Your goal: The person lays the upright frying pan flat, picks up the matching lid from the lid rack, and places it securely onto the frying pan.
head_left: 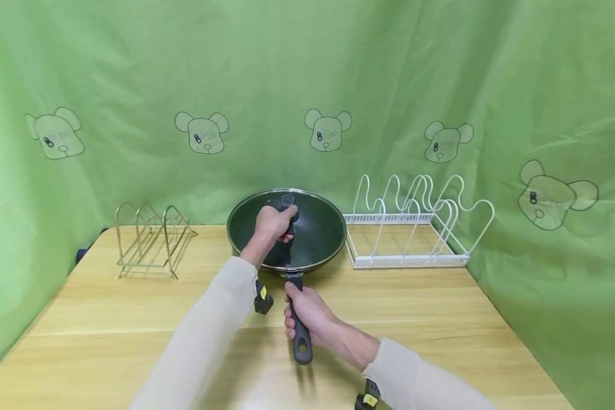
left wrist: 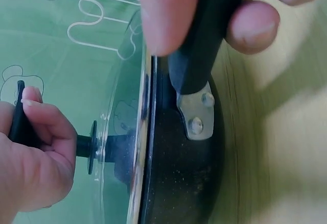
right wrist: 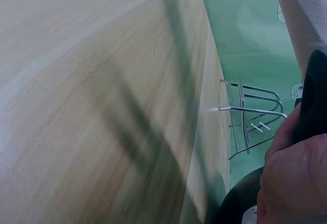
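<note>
A dark frying pan [left wrist: 179, 183] stands at the middle of the table, covered by a glass lid [head_left: 318, 242] with a metal rim. In the left wrist view the lid's rim lies along the pan's rim. My left hand [head_left: 270, 221] grips the black lid knob [left wrist: 21, 124], its fingers curled round it. Nearer to me, my right hand [head_left: 314, 312] holds the pan's black handle [head_left: 302, 347], thumb along the top and fingers wrapped underneath. The right wrist view catches only part of that right hand [right wrist: 294, 183] at its lower right edge.
To the right of the pan, close beside it, stands a white wire rack [head_left: 410, 262] with wavy dividers. A smaller metal rack [head_left: 143, 265] sits at the left of the wooden table [head_left: 133, 330]. Green curtain [head_left: 266, 68] encloses the back and sides.
</note>
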`<action>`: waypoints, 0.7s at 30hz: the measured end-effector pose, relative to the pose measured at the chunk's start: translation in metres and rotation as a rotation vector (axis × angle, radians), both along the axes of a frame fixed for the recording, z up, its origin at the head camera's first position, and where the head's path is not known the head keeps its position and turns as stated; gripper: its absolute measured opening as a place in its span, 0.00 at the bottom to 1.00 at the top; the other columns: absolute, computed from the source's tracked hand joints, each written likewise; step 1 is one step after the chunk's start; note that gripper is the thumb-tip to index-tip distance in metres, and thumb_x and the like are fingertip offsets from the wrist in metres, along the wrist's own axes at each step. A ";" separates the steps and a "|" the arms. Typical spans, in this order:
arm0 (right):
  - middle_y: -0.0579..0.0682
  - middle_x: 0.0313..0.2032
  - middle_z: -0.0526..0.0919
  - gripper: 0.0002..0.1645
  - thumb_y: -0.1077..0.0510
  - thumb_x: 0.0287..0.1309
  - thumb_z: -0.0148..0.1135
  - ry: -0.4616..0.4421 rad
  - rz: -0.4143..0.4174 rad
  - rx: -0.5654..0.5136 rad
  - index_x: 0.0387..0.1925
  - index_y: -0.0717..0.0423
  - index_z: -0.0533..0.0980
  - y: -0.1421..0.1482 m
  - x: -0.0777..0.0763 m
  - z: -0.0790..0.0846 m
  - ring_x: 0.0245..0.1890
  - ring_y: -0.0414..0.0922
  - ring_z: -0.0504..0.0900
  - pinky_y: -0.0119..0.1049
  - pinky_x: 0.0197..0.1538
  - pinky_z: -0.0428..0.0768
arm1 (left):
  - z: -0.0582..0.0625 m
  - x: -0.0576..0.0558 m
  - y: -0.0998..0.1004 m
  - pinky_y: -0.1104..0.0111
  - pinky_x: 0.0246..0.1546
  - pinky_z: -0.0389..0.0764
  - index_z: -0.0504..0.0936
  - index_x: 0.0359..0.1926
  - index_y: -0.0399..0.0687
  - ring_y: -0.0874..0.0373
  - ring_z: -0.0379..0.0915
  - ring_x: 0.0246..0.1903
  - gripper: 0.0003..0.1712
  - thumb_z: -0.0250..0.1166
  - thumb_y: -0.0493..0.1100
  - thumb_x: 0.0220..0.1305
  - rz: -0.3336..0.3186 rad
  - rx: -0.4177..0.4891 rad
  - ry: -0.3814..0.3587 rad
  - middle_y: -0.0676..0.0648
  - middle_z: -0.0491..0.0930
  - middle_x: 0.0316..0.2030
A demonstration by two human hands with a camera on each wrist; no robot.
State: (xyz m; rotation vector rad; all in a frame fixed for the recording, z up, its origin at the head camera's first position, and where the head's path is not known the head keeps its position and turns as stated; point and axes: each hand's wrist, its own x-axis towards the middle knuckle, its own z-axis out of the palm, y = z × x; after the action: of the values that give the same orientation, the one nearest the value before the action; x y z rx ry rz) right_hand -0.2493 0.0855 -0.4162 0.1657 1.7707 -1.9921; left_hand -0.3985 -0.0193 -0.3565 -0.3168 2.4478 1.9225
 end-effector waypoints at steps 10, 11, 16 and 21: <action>0.43 0.20 0.66 0.19 0.45 0.78 0.42 0.005 0.012 0.002 0.43 0.57 0.64 0.000 -0.001 -0.001 0.15 0.36 0.64 0.27 0.18 0.68 | 0.012 0.013 -0.012 0.74 0.14 0.75 0.72 0.56 0.29 0.64 0.68 0.10 0.24 0.52 0.49 0.78 -0.191 0.140 -0.087 0.47 0.77 0.18; 0.43 0.20 0.66 0.18 0.45 0.78 0.42 0.006 0.012 0.001 0.43 0.57 0.64 0.000 -0.001 -0.001 0.15 0.36 0.64 0.27 0.18 0.68 | 0.014 0.014 -0.014 0.75 0.14 0.75 0.73 0.55 0.29 0.64 0.68 0.10 0.24 0.52 0.49 0.78 -0.216 0.124 -0.102 0.48 0.78 0.18; 0.43 0.20 0.66 0.18 0.45 0.79 0.41 0.011 0.014 -0.004 0.43 0.56 0.63 0.001 -0.001 -0.002 0.15 0.36 0.63 0.27 0.18 0.68 | 0.022 0.020 -0.027 0.74 0.20 0.76 0.78 0.50 0.31 0.63 0.69 0.16 0.19 0.56 0.47 0.78 -0.334 0.123 -0.145 0.47 0.80 0.23; 0.43 0.20 0.66 0.18 0.45 0.79 0.42 0.015 0.021 -0.007 0.43 0.56 0.63 0.001 -0.001 -0.003 0.15 0.36 0.64 0.27 0.19 0.68 | 0.021 0.022 -0.034 0.74 0.26 0.77 0.79 0.46 0.34 0.62 0.70 0.21 0.14 0.59 0.44 0.75 -0.360 0.177 -0.154 0.46 0.82 0.27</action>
State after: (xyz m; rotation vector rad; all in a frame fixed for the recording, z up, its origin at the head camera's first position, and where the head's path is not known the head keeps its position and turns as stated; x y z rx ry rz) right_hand -0.2506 0.0864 -0.4188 0.1295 1.7678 -1.9890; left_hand -0.3763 -0.0534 -0.3352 -0.0160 2.0515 1.8604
